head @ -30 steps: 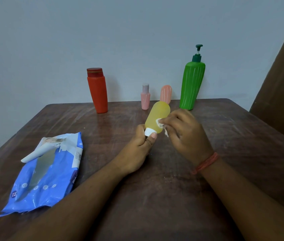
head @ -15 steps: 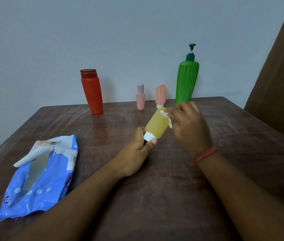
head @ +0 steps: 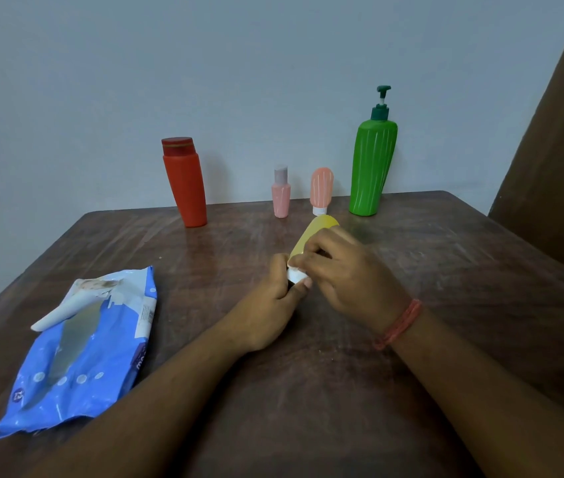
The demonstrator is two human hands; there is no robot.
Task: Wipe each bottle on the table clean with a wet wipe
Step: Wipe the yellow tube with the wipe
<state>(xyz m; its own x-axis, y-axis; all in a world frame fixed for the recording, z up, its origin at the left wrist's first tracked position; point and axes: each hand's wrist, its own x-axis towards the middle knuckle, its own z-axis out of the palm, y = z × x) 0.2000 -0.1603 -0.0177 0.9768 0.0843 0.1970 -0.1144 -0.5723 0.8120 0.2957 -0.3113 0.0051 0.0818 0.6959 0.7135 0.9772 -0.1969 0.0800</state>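
Right hand (head: 346,274) lower on yellow bottle (head: 315,232)

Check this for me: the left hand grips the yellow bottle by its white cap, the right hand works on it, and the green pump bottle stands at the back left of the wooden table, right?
One detail is wrong. In the head view the green pump bottle stands at the back right of the wooden table, not the back left. The rest holds: the left hand grips the yellow bottle by its white cap, and the right hand works on it.

Dim, even indoor light, soft shadows under the arms, faint sheen on the table (head: 446,257) — wide-angle bending at edges.
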